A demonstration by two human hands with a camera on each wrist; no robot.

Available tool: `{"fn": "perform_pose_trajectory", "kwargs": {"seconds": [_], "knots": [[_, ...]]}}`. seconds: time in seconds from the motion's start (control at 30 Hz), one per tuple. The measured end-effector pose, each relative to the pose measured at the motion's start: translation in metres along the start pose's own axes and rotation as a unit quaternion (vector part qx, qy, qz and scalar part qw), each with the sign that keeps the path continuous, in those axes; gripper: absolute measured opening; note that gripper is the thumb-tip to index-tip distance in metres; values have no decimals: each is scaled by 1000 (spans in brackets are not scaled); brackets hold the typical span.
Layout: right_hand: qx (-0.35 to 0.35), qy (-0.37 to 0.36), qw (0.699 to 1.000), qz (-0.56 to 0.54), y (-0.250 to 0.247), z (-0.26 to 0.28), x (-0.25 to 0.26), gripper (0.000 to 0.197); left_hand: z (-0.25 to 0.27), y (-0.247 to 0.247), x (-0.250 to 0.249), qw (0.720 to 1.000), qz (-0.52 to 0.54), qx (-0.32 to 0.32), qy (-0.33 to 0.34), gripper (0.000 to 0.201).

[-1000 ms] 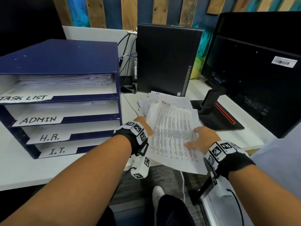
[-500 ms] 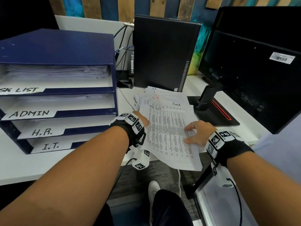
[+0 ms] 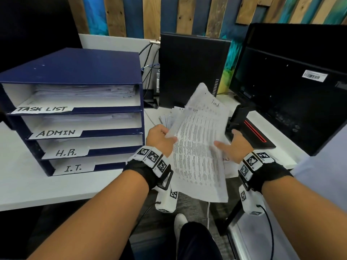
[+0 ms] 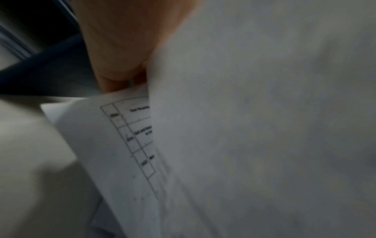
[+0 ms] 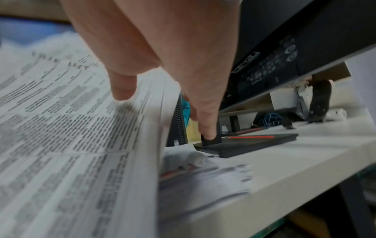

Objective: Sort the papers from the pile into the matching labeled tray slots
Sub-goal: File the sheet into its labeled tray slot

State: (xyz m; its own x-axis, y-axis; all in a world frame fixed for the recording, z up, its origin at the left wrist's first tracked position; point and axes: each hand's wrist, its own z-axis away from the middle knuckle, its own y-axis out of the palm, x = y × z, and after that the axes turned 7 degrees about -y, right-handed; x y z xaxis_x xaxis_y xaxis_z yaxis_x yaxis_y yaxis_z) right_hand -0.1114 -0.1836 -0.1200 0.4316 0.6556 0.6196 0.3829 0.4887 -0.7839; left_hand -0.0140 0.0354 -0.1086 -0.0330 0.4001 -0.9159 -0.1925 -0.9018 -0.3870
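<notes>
A printed sheet (image 3: 199,145) headed "Task List" is lifted off the paper pile (image 3: 169,117) and tilts up toward me. My left hand (image 3: 159,136) pinches its left edge; in the left wrist view the sheet's underside (image 4: 264,128) fills the frame beside my left hand (image 4: 122,48). My right hand (image 3: 231,145) is at the sheet's right edge, fingers straight, with its thumb (image 5: 122,87) over the printed face (image 5: 61,120) and its other fingers behind the sheet. The blue tray rack (image 3: 75,72) at left has slots labeled TASK LIST, ADMIN, H.R. and I.T.
A black computer tower (image 3: 191,72) stands behind the pile. A black monitor (image 3: 293,87) on its stand (image 3: 251,132) is at the right. Cables hang between rack and tower. The white desk (image 3: 56,186) edge runs in front of the rack.
The top sheet, lying on the pile under both hands earlier, has been raised off it by both hands and now tilts upward.
</notes>
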Motion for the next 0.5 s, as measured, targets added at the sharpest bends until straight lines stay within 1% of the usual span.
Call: {"fn": "perform_pose_trajectory", "kwargs": {"seconds": [0.07, 0.13, 0.2, 0.23, 0.33, 0.4, 0.47, 0.5], "knots": [[-39, 2, 994, -100, -4, -1, -1, 92, 10, -7, 2, 998, 50, 25, 15, 32], [-79, -6, 983, -167, -10, 3, 1, 78, 20, -13, 5, 995, 86, 47, 28, 39], [-112, -26, 975, -190, -15, 9, 6, 59, 30, -17, 7, 991, 112, 63, 29, 36], [-117, -35, 972, -202, -17, 13, 7, 51, 34, -19, 10, 991, 115, 67, 30, 33], [-90, -54, 961, -257, -18, 28, 8, 29, 46, -27, 14, 992, 101, 61, 42, 25], [-66, -71, 962, -257, -17, 40, 7, 18, 52, -34, 17, 993, 94, 50, 55, 24], [-48, -87, 957, -271, -15, 56, 8, 13, 58, -42, 22, 995, 76, 37, 58, 19], [-41, -94, 954, -282, -13, 64, 9, 14, 61, -46, 26, 995, 70, 36, 61, 19]]}}
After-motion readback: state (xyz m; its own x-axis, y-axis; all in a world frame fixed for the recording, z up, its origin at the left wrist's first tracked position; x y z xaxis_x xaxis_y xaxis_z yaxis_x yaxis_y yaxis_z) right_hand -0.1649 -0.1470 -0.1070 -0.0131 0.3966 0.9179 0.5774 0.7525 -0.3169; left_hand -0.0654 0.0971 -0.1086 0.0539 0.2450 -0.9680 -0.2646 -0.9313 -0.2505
